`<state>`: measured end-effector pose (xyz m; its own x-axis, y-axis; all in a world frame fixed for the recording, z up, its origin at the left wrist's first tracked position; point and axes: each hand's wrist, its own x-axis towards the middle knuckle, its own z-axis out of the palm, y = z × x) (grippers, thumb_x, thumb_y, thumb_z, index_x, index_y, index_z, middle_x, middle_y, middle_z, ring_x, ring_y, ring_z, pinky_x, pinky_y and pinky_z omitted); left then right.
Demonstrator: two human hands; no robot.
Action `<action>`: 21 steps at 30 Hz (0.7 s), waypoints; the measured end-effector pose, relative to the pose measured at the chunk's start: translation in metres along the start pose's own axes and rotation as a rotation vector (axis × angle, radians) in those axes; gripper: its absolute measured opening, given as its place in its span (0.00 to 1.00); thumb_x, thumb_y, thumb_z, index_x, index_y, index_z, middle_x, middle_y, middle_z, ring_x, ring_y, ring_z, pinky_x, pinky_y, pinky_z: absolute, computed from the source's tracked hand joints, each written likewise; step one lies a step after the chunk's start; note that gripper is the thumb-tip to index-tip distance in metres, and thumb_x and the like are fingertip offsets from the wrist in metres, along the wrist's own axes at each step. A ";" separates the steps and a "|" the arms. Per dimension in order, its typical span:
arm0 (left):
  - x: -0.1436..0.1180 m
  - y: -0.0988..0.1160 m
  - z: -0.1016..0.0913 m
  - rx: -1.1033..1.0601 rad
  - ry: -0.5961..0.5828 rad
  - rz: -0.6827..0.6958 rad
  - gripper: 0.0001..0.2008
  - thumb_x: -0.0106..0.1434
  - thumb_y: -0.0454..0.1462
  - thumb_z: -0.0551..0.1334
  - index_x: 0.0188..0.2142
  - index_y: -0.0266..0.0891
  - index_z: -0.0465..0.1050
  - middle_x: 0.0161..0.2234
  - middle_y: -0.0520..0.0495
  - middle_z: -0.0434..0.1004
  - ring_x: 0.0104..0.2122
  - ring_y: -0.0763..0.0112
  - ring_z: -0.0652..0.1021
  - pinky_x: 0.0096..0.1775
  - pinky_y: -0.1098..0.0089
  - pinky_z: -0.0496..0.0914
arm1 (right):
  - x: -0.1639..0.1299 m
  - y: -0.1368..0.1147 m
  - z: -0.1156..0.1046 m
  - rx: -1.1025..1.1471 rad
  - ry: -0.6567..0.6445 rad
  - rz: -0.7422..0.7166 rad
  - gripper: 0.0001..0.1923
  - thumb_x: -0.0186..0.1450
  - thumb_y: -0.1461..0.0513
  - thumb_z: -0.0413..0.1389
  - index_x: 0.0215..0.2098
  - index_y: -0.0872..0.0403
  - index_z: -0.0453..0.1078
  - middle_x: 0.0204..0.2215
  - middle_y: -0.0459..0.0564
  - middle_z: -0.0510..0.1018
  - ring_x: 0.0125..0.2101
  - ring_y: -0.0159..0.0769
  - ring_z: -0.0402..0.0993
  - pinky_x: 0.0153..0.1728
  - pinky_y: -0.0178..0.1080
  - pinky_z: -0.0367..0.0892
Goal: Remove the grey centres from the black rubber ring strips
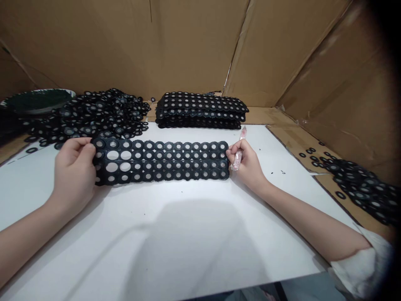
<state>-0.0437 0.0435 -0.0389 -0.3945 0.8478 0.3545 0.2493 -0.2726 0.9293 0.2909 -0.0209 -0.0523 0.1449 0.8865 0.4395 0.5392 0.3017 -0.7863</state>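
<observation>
Between both hands a black sheet of joined rubber rings is held up over the white table, its rows running left to right. My left hand pinches its left end, thumb in front. The right end is gripped by the fingers of my right hand. That same hand also has a slim pinkish tool wrapped in clear plastic tucked in it, its pointed tip up. Near the sheet's left end, a few openings are wider than the others.
Behind the sheet sits a stack of similar ring sheets. A heap of loose black rings lies at back left, beside a wide bowl. More rings lie on cardboard at right. Cardboard walls enclose the white table.
</observation>
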 end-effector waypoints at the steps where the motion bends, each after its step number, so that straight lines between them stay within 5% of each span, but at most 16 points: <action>1: 0.000 0.000 0.000 0.001 -0.005 -0.008 0.08 0.51 0.32 0.56 0.33 0.39 0.70 0.26 0.53 0.67 0.25 0.76 0.67 0.25 0.75 0.60 | 0.000 0.000 0.000 0.000 -0.002 0.001 0.08 0.59 0.63 0.50 0.27 0.51 0.52 0.26 0.44 0.64 0.22 0.27 0.57 0.24 0.34 0.56; 21: 0.002 -0.002 -0.002 0.086 0.003 0.031 0.06 0.51 0.33 0.56 0.30 0.38 0.68 0.24 0.54 0.66 0.25 0.75 0.66 0.25 0.75 0.58 | 0.000 0.001 -0.001 -0.059 -0.020 -0.005 0.08 0.57 0.65 0.50 0.27 0.52 0.53 0.24 0.43 0.64 0.22 0.28 0.58 0.25 0.34 0.56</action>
<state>-0.0469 0.0449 -0.0400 -0.3883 0.8379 0.3836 0.3367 -0.2585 0.9055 0.2923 -0.0215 -0.0524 0.1262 0.8920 0.4340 0.5875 0.2853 -0.7572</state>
